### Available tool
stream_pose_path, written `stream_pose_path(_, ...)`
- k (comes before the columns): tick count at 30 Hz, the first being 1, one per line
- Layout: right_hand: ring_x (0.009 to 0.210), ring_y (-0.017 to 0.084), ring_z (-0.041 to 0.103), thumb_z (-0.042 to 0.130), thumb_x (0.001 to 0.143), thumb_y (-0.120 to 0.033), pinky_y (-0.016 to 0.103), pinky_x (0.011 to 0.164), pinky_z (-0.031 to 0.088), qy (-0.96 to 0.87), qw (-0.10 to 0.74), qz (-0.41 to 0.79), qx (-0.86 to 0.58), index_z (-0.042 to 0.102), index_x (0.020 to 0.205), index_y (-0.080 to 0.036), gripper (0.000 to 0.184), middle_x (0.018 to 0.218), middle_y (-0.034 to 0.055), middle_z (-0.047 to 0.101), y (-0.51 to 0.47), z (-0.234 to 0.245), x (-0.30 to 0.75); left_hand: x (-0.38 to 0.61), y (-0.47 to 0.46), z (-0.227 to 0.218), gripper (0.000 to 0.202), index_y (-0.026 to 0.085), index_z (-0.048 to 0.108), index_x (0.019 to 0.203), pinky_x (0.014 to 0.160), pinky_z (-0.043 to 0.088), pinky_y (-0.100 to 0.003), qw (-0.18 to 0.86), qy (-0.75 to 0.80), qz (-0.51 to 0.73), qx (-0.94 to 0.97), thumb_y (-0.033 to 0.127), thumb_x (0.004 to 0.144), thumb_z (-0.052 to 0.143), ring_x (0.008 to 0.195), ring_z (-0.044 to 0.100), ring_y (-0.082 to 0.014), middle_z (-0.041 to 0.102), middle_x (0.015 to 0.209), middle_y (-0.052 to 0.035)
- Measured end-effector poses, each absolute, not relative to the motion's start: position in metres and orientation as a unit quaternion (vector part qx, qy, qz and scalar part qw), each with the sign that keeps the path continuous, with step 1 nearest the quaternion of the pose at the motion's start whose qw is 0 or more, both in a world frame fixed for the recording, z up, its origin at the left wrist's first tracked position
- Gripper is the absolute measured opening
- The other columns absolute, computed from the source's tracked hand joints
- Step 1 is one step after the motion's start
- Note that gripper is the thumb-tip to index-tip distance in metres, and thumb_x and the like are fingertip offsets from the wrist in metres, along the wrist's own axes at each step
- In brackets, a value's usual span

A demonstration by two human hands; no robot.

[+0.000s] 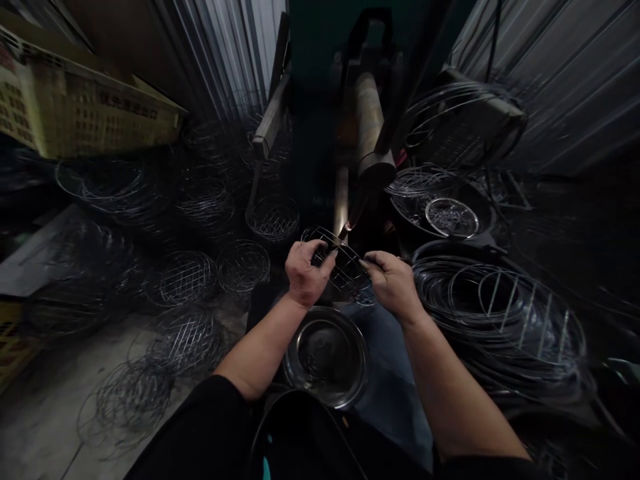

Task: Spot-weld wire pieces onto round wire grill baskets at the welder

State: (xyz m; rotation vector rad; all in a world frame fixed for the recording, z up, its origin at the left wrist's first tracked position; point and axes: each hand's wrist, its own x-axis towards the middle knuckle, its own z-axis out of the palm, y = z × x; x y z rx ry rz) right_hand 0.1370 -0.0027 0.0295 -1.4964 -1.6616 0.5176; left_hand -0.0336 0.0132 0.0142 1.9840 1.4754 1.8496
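Between my two hands is a round wire rack [345,267] with crossing wires, tilted at the tip of a spot welder's electrode [345,230]. My left hand [309,270] pinches its left side, thumb and forefinger close to the electrode. On the rack's right edge, the thumb and fingers of my right hand [390,280] are closed. The welder's thick upper arm [370,123] extends above and behind the rack. Below my hands a shiny metal bowl [327,353] rests at my lap, with small dark pieces in it that are too dim to name.
Stacks of wire racks [185,277] cover the floor to my left, below a yellow plastic crate [100,107]. At the right lie large bundles of wire rings [465,293]. Behind them a small bowl [453,219] of short metal pieces sits in a dark basin.
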Motion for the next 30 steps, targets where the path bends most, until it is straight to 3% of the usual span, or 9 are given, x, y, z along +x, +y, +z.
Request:
stream_pose_path(12,0.075,0.021,0.063,0.054,0.079,-0.034,0.033,0.074,0.047,-0.64,0.42,0.231,-0.601,0.066,0.077,-0.019,0.019,0.077,0.0073,0.069,-0.012,0.035,0.135,-0.024,0.02,0.015,0.009,0.019,0.066,0.086,0.073,0.049,-0.03,0.029,0.482,0.568,0.667,0.016,0.077,0.067,0.074,0.061,-0.0158,0.068,0.076,-0.0018)
stream_pose_path(30,0.068,0.018,0.058,0.056,0.077,-0.036,0.03,0.065,0.043,-0.6,0.457,0.246,-0.609,0.065,0.073,-0.02,0.018,0.07,0.0034,0.066,0.012,0.037,0.143,-0.011,0.044,0.03,0.009,0.019,0.065,0.086,0.076,0.048,-0.032,0.051,0.495,0.566,0.657,0.021,0.078,0.068,0.077,0.062,-0.0163,0.069,0.08,-0.0031)
